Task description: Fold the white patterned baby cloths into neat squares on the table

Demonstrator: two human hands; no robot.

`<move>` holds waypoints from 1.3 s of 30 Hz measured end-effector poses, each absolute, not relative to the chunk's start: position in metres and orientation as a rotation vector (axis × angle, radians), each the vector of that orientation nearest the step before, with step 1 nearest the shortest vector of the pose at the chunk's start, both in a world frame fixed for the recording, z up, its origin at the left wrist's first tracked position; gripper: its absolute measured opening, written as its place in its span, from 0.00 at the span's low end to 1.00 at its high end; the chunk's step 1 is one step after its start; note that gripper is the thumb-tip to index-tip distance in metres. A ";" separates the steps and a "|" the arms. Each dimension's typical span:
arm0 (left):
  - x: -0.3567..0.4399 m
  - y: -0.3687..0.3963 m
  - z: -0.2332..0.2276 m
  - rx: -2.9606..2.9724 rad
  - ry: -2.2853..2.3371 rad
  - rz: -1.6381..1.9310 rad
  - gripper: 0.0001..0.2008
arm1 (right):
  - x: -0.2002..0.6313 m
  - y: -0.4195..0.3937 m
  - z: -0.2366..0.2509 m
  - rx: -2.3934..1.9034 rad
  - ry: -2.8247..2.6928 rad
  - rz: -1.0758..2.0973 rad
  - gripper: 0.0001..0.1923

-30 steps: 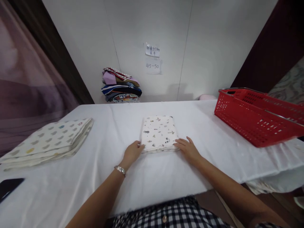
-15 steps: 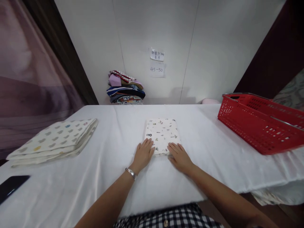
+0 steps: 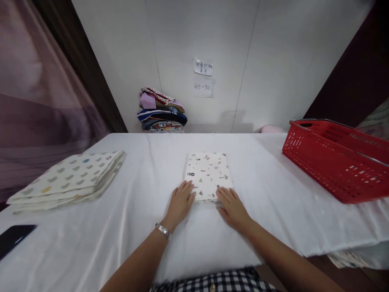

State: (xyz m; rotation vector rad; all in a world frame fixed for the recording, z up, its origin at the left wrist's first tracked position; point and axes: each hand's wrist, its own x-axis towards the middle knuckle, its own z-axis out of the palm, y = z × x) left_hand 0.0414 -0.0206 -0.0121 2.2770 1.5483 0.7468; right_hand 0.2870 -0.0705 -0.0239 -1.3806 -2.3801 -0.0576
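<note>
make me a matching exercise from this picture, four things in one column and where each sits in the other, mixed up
Things:
1. small folded cloth
2. red basket
3. black phone
4. stack of clothes

Places:
A. against the back wall
B. table's near left corner
C. right side of the table
D. middle of the table, under the fingertips of the left hand and right hand

Pairs: 1-D, 2-C, 3-B, 4-A

A single view, from the person's head, looks forward and down across the tabletop (image 3: pixel 121 227) toward the white wall (image 3: pixel 273 61) behind it. It sits close above the forearms, so the hands (image 3: pixel 206 205) fall just below picture centre and the tabletop's edges run out of frame.
</note>
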 end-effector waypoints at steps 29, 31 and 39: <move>0.047 0.074 0.010 1.319 1.764 0.642 0.27 | 0.330 0.042 0.002 -1.618 -0.853 1.375 0.36; 0.046 0.075 0.007 1.271 1.744 0.676 0.26 | 0.327 0.045 0.002 -1.543 -0.879 1.453 0.28; 0.050 0.073 -0.003 1.001 1.642 0.866 0.26 | 0.336 0.051 -0.006 -1.388 -0.966 1.527 0.19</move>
